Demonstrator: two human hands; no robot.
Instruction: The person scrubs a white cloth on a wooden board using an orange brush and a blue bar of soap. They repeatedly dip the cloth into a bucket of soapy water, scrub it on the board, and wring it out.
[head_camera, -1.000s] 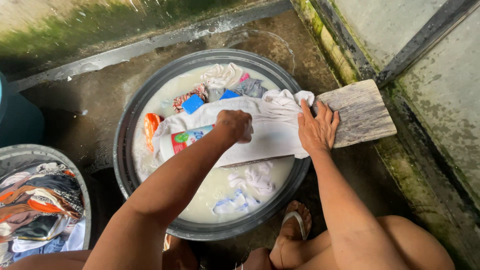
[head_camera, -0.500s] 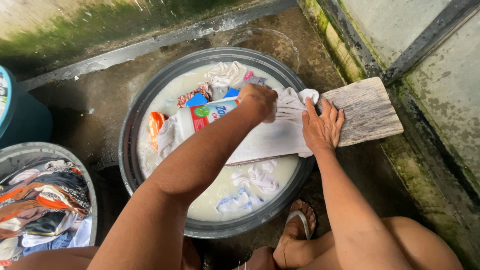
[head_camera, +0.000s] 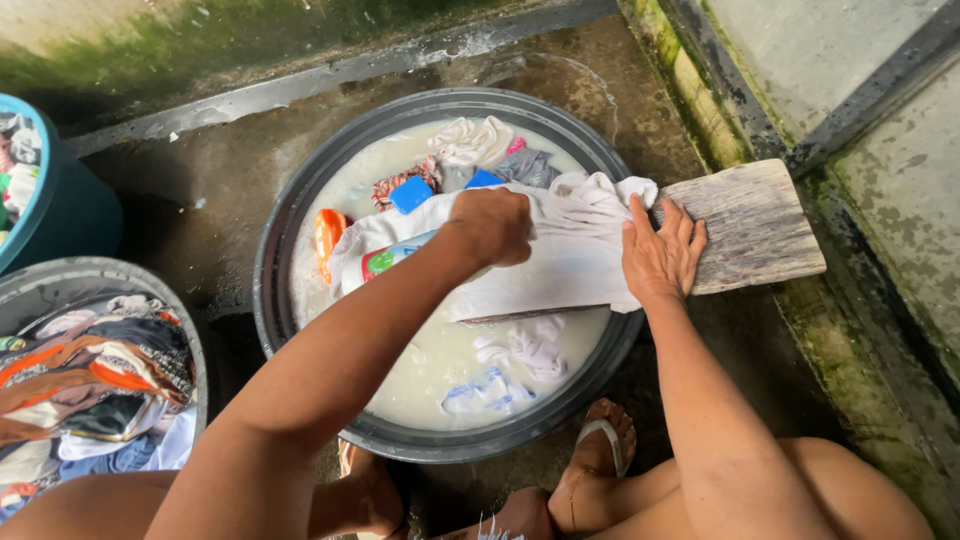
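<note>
Head view, starting at the left edge of the frame: a teal tub (head_camera: 50, 210) pokes in at the upper left, and below it a grey basin (head_camera: 150, 290) holds a heap of mixed coloured clothes (head_camera: 90, 390). In the middle sits the large dark wash basin (head_camera: 275, 260), full of milky, soapy water with more garments soaking along its upper rim and a few pale pieces floating near the bottom.

Across that basin lies a wooden washboard (head_camera: 750, 225), its far end resting out over the rim toward the right. A white garment (head_camera: 560, 265) with a colourful print is spread on the board, at the centre of the frame.

The left hand (head_camera: 490, 225) is closed into a fist, bunching a fold of the white garment and pressing it down. Compared with half a second ago, the fist sits further left and lower along the board, after having been pushed up close to the other hand; a second ago it was again back toward the left. So the fist runs back and forth over the cloth, which reads as a scrubbing stroke in full swing.

The right hand (head_camera: 660, 255) lies flat, fingers spread, palm down on the garment's right end over the board, gripping nothing, only pinning cloth and board. It has barely shifted.

At the bottom right, the person's feet in sandals (head_camera: 600, 455) stand on the wet concrete floor (head_camera: 200, 170).
</note>
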